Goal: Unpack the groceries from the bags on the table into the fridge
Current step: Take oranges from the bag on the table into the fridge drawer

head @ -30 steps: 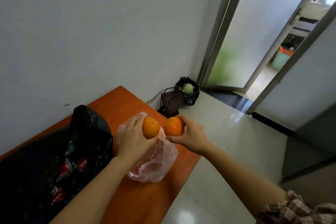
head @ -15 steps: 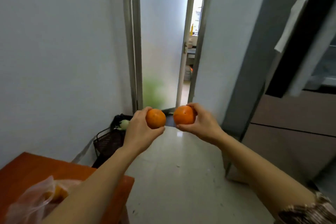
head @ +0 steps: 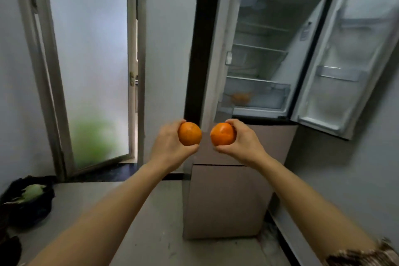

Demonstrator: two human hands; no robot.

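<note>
Both hands up in front of the fridge (head: 265,54), upper doors wide open. Left hand (head: 170,147) curls round one orange (head: 189,133), right hand (head: 244,144) round a second orange (head: 222,134); the two fruit sit near each other, not touching, w/ nothing under them but the floor (head: 151,211).

Risks, as I judge them:
- Both hands are full, so no spare hand to pull the crisper drawer (head: 257,95), where something orange already shows thru the front.
- Round fruit could roll off a flat shelf (head: 259,47) & drop.
- The open right door (head: 349,60) juts out; an elbow could catch it.
</note>
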